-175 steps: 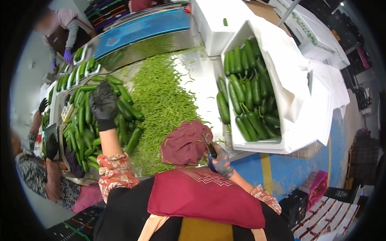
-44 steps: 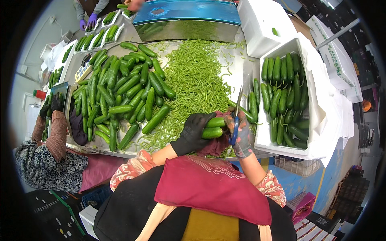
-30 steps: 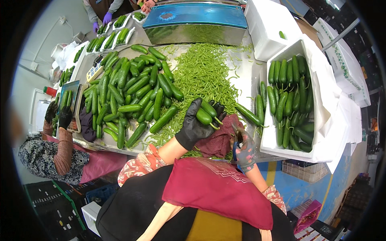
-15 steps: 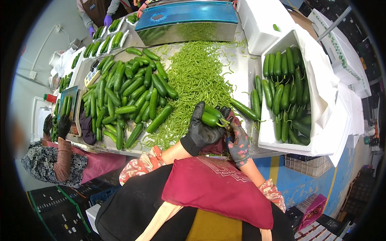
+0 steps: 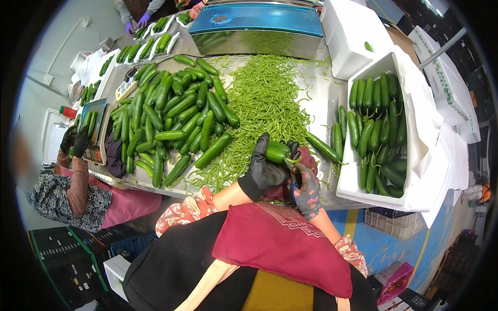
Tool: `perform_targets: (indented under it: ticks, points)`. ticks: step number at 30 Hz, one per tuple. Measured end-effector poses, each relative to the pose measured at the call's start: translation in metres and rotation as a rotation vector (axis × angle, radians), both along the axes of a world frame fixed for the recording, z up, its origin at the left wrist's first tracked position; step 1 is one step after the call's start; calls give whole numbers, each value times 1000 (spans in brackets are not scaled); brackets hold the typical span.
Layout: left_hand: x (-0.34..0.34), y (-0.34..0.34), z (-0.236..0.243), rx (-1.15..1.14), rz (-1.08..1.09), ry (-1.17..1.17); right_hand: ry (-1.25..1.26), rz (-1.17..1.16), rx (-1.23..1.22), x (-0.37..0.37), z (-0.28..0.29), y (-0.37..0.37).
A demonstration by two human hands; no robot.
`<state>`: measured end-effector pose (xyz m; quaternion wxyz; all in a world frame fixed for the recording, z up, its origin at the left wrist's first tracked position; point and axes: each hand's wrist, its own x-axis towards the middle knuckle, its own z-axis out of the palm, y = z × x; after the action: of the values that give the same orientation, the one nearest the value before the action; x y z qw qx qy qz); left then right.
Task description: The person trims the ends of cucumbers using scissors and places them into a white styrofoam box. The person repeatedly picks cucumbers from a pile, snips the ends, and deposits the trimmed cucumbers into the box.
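Observation:
My left hand [image 5: 264, 170], in a black glove, is closed around a cucumber [image 5: 278, 152]; its stem end points right. My right hand [image 5: 309, 193], in a dark floral-patterned glove, is closed just below that stem. It grips what looks like scissors [image 5: 292, 195] with a blue handle, mostly hidden by the fingers. Beneath the hands lies a dark red cloth [image 5: 309, 159]. Behind them spread many small green bean-like pods [image 5: 264, 98]. Left of these is a big heap of cucumbers [image 5: 179, 106]. A loose cucumber [image 5: 322, 147] lies to the right.
A white foam box [image 5: 371, 199] lined with paper holds rows of cucumbers at right. A blue-topped metal unit [image 5: 254, 20] stands at the back. At left a co-worker's gloved hands [image 5: 77, 141] handle cucumbers on a scale [image 5: 95, 132]. Wrapped trays [image 5: 147, 49] lie at far left.
The view has shifted, moving the table slightly right in the picture. Two cucumbers showed in my left hand earlier; one shows clearly now. My right hand has turned and dropped slightly from the stem.

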<state>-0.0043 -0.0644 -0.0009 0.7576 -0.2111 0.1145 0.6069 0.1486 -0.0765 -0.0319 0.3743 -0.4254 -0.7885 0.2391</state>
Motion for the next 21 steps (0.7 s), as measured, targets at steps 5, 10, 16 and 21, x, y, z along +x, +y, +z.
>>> perform_targets:
  ticks: [5,10,16,21]
  points:
    - [-30,-5,2,-47,114,64,493,208,-741,2,-19,-9]
    - [-144,25,20,259,420,317,1028,146,-1166,25,-60,-10]
    - [-187,50,53,403,577,626,833,-57,-1122,39,-50,-25]
    - [-52,87,-5,718,-223,1701,610,-157,-1062,53,-49,-32]
